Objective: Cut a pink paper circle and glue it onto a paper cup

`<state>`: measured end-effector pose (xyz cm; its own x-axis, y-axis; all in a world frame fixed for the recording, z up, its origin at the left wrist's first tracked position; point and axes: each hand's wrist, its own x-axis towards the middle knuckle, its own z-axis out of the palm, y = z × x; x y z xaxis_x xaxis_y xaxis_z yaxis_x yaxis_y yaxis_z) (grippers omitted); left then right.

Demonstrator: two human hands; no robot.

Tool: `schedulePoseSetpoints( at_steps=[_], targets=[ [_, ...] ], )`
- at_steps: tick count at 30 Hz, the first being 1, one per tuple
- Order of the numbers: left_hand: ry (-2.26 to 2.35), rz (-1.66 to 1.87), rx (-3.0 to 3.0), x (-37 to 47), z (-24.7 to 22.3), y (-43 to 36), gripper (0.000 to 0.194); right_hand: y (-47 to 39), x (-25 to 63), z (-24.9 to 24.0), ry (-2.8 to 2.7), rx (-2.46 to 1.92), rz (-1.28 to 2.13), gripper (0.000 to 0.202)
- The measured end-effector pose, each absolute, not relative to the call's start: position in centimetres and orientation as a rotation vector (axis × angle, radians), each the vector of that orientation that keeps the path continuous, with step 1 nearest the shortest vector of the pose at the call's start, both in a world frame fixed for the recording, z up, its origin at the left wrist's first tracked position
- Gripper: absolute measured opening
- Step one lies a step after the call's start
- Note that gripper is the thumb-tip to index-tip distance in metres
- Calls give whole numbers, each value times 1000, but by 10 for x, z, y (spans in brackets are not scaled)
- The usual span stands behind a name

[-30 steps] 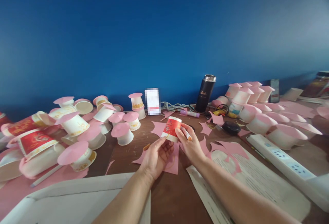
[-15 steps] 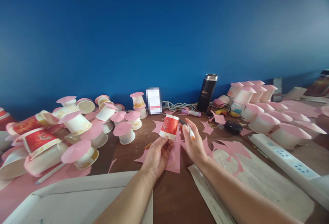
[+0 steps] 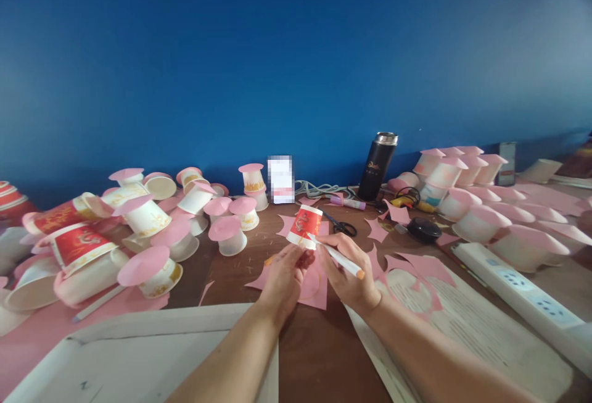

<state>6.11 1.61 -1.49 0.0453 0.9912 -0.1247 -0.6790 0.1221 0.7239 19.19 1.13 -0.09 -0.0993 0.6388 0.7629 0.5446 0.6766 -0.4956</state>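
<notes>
White paper (image 3: 139,353): spread flat at the near left, partly beneath the left forearm
Brown desk (image 3: 319,360): wood showing between both forearms, paper and cups all round
Printed sheets (image 3: 490,335): laid slantwise at the near right, pink offcuts (image 3: 419,267) over the far part
Left hand (image 3: 283,276): curled nearly closed, thumb and fingers pinching the lower end of a red-and-white paper cup (image 3: 305,223)
Right hand (image 3: 351,286): folded round a white marker (image 3: 341,258), held like a pen, orange end toward the near right
Cup and marker tip: cup raised and slightly tilted in front of the left fingertips, tip at its lower white band, too small to tell whether touching
Pink sheet (image 3: 319,292): on the desk, below and behind the left hand
Power strip (image 3: 490,265): set obliquely at the right, sockets facing up
Black scissors (image 3: 339,225): lying just beyond the right hand
Cups at left (image 3: 226,239): crowded together, many with pink discs on top, several tipped over
Cups at right (image 3: 481,221): ranged in rows, pink-topped, stacked toward the back
Purple tube (image 3: 348,203): lying short of the black flask (image 3: 377,168)
White screen (image 3: 280,181): standing upright near the wall, content blurred
Blue wall (image 3: 296,70): filling everything behind
</notes>
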Motion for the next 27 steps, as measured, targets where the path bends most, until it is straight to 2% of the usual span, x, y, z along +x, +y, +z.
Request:
schedulePoseSetpoints(
  at_steps=[27],
  targets=[
    [660, 1365, 545, 61, -19, 17, 9, 12, 191, -1, -1748, -952, 60, 10]
  ],
)
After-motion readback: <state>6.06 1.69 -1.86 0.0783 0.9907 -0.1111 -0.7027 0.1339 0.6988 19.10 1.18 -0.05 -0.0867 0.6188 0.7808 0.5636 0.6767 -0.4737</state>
